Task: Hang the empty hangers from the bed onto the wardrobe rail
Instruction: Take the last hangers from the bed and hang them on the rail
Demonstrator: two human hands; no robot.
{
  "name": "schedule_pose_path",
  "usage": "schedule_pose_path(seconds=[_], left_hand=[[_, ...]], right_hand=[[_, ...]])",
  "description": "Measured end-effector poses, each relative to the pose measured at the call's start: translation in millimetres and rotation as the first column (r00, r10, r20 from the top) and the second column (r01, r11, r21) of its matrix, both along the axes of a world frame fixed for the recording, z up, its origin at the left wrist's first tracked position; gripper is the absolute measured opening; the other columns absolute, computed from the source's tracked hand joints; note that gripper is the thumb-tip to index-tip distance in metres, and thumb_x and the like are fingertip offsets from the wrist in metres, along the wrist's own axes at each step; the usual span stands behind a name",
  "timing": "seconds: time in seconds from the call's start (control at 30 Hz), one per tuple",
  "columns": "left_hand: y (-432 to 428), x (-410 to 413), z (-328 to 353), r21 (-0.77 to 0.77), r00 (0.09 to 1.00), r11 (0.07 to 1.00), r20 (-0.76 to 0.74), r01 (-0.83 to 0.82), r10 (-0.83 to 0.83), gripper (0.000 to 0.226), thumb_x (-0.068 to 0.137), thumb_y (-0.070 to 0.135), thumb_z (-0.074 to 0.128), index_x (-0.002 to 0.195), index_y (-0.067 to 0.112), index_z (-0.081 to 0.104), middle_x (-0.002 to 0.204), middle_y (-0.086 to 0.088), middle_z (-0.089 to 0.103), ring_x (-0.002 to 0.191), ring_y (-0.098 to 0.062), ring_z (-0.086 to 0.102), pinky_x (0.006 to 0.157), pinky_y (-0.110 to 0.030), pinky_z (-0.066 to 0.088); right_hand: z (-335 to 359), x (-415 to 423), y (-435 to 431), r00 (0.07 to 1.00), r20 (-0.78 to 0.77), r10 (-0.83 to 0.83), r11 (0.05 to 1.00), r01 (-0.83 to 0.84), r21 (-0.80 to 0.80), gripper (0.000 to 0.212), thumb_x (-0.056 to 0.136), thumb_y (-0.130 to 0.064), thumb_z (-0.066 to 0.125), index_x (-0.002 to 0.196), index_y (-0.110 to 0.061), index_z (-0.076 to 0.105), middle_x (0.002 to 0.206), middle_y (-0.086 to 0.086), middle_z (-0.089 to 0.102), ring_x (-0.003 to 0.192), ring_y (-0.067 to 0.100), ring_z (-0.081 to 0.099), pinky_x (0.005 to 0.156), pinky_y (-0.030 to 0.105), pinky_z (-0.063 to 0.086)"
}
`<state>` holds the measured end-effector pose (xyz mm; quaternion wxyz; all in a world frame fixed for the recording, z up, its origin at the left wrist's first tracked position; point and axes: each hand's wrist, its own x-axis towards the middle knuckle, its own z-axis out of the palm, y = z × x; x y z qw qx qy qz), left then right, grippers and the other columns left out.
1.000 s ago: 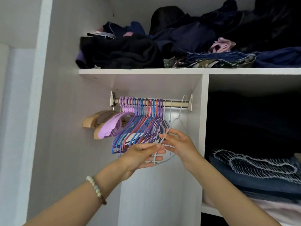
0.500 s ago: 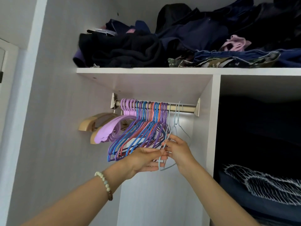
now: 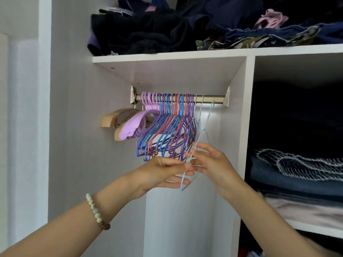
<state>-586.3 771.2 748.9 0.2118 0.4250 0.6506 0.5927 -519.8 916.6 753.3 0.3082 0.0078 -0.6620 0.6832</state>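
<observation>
A metal wardrobe rail [image 3: 219, 99] runs under a white shelf. Several purple, blue and coral wire hangers [image 3: 167, 130] hang packed on its left part, with wooden hangers [image 3: 111, 119] at the far left. A few pale blue wire hangers [image 3: 203, 123] hang to the right of the pack; the rightmost one's hook sits at the rail's lower edge. My left hand [image 3: 165, 171] pinches the lower wire of the pale blue hangers. My right hand [image 3: 211, 162] pinches the same wires from the right, its fingers spread. The bed is out of view.
A white shelf [image 3: 167, 57] above the rail carries piled dark clothes [image 3: 157, 30]. A white divider panel [image 3: 245, 117] stands right of the rail. Folded clothes [image 3: 297, 173] fill the right compartment. The wardrobe's left wall [image 3: 74, 127] is bare.
The rightmost pale blue hanger's hook has moved right along the rail, away from the other pale blue ones. Both hands stay together on the hangers' lower wires.
</observation>
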Motion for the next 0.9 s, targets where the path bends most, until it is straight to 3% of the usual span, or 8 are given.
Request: schedule_pose_path(seconds=[0.17,0.3,0.5,0.77,0.9], left_hand=[[-12,20,-1,-0.001,0.998,0.998,-0.023,0.062,-0.062,0.015,0.087,0.029,0.061,0.095,0.020,0.072,0.100,0.003,0.074,0.087,-0.010,0.070,0.070,-0.014,0.052],[-2,23,4,0.043,0.997,0.996,-0.011,0.073,-0.072,0.019,0.087,0.030,0.063,0.099,0.020,0.071,0.098,0.004,0.074,0.086,-0.009,0.070,0.069,-0.014,0.053],[37,15,17,0.110,0.999,0.993,-0.008,0.038,-0.038,0.024,0.088,0.029,0.063,0.106,0.015,0.070,0.097,0.002,0.072,0.084,-0.010,0.068,0.073,-0.016,0.054],[92,-15,34,0.180,0.995,0.981,0.082,-0.077,0.063,0.020,0.088,0.026,0.063,0.103,0.015,0.071,0.094,-0.001,0.073,0.075,-0.009,0.070,0.066,-0.015,0.055],[107,-32,44,0.198,0.986,0.969,0.103,-0.146,0.128,0.016,0.089,0.022,0.063,0.101,0.014,0.070,0.086,0.000,0.072,0.066,-0.008,0.070,0.070,-0.018,0.056]], right_hand=[[2,32,-18,0.999,-0.010,-0.044,0.999,0.045,0.022,0.023,0.090,-0.005,0.057,0.112,-0.009,0.058,0.076,0.004,0.067,0.056,0.013,0.060,0.056,0.020,0.054],[16,41,-18,0.996,-0.006,-0.085,0.994,0.085,0.068,0.024,0.092,-0.005,0.055,0.115,-0.011,0.057,0.077,0.003,0.067,0.054,0.010,0.059,0.052,0.017,0.053],[40,31,4,0.979,0.001,-0.203,0.972,0.202,0.120,0.023,0.093,-0.004,0.049,0.095,-0.025,0.060,0.073,0.001,0.064,0.054,0.011,0.060,0.053,0.021,0.051],[67,-17,36,0.948,0.063,-0.312,0.938,0.297,0.181,0.032,0.094,0.003,0.038,0.082,-0.021,0.056,0.061,-0.001,0.053,0.051,0.014,0.047,0.049,0.025,0.038],[75,-45,46,0.943,0.082,-0.323,0.936,0.305,0.173,0.031,0.094,0.005,0.036,0.106,-0.012,0.059,0.066,0.003,0.051,0.050,0.016,0.043,0.044,0.024,0.033]])
